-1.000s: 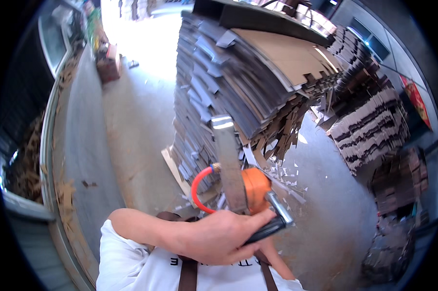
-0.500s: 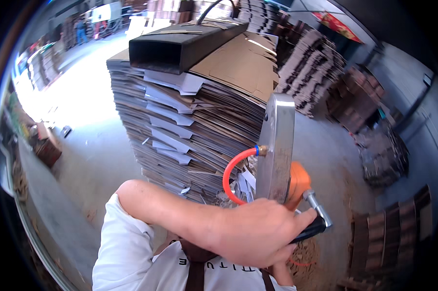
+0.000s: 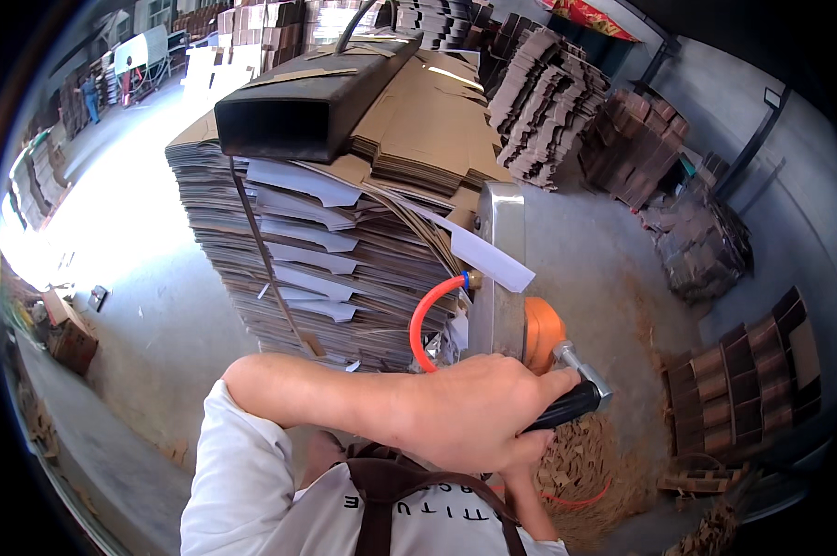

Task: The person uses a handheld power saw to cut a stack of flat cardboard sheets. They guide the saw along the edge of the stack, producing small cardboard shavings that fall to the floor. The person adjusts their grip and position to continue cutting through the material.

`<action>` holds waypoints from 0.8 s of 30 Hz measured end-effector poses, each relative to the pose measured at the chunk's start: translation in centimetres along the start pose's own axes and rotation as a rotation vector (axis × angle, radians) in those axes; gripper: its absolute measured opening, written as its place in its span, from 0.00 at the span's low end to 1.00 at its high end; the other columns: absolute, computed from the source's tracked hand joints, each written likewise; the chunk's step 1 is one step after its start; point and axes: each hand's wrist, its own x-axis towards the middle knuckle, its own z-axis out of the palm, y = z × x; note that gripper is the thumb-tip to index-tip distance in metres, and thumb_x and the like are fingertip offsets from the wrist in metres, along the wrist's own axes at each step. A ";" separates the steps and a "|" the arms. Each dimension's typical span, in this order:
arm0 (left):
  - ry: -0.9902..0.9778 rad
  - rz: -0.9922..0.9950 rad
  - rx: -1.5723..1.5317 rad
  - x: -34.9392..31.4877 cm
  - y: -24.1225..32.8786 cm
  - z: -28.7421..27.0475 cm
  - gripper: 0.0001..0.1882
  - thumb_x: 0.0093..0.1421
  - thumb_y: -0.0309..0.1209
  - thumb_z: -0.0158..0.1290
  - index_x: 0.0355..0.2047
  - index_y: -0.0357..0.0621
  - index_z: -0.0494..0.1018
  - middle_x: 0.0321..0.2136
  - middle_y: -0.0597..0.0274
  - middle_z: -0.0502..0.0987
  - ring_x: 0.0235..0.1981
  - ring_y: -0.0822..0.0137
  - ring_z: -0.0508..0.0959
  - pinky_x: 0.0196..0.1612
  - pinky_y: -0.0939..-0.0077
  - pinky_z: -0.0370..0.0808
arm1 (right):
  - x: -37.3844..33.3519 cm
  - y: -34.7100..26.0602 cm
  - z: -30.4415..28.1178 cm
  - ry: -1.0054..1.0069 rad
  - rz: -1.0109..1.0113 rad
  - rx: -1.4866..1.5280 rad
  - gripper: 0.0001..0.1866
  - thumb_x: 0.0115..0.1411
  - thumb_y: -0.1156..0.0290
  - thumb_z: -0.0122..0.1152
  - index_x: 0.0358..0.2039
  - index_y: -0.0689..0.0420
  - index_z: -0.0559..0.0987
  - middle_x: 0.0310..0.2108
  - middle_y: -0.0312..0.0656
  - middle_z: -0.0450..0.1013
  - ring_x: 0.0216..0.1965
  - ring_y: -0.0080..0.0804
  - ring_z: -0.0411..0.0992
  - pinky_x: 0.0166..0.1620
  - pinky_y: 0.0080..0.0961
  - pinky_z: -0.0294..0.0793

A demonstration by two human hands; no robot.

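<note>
Left hand (image 3: pixel 479 408): I have it wrapped round the black handle (image 3: pixel 567 406), in front of the cardboard stack (image 3: pixel 381 241).
Right hand: hidden beyond its forearm (image 3: pixel 534 505); I cannot tell its grip.
Tool (image 3: pixel 499 324): stands at the stack's near right corner, red hose (image 3: pixel 419 326) looping toward the stack.
White strip (image 3: pixel 493 259): now crosses the tool, where half a second ago nothing did.
Brown strip (image 3: pixel 268 246): newly slants down the stack's front; I judge pieces are coming loose there.
Black hollow beam (image 3: pixel 275 130): lies on the stack's top.
</note>
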 end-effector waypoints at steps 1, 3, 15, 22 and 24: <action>0.004 0.012 -0.028 0.1 -0.2 0.1 0.18 0.55 0.28 0.53 0.43 0.32 0.62 0.18 0.42 0.74 0.24 0.37 0.76 0.29 0.49 0.73 | -0.4 0.0 -0.3 0.018 0.006 -0.018 0.10 0.48 0.73 0.63 0.31 0.63 0.78 0.25 0.42 0.77 0.28 0.28 0.74 0.34 0.30 0.74; 0.014 0.006 -0.063 0.1 -1.0 0.8 0.18 0.56 0.28 0.53 0.43 0.33 0.62 0.19 0.42 0.74 0.23 0.37 0.76 0.28 0.49 0.72 | -0.9 0.2 0.1 0.023 0.010 -0.008 0.10 0.48 0.73 0.62 0.31 0.63 0.78 0.25 0.41 0.77 0.28 0.27 0.74 0.34 0.29 0.74; -0.044 -0.211 0.036 -1.2 0.9 2.0 0.38 0.57 0.26 0.58 0.66 0.39 0.55 0.21 0.53 0.76 0.17 0.62 0.77 0.22 0.73 0.70 | -1.0 -0.7 2.2 -0.045 -0.035 0.159 0.19 0.44 0.72 0.72 0.37 0.60 0.77 0.26 0.45 0.78 0.29 0.42 0.79 0.34 0.34 0.76; -0.045 -0.348 -0.051 -0.4 -0.6 2.9 0.33 0.58 0.26 0.54 0.63 0.37 0.58 0.28 0.52 0.78 0.22 0.63 0.79 0.28 0.72 0.74 | -0.9 0.1 1.6 -0.152 0.072 0.097 0.23 0.44 0.69 0.71 0.42 0.60 0.76 0.30 0.48 0.79 0.34 0.46 0.80 0.38 0.36 0.77; -0.050 -0.423 -0.040 -0.9 -0.9 3.8 0.34 0.58 0.26 0.55 0.64 0.36 0.58 0.23 0.55 0.77 0.19 0.68 0.77 0.26 0.75 0.72 | -1.9 1.4 2.0 -0.142 0.053 0.142 0.20 0.46 0.69 0.71 0.39 0.60 0.77 0.28 0.46 0.78 0.31 0.42 0.78 0.36 0.34 0.76</action>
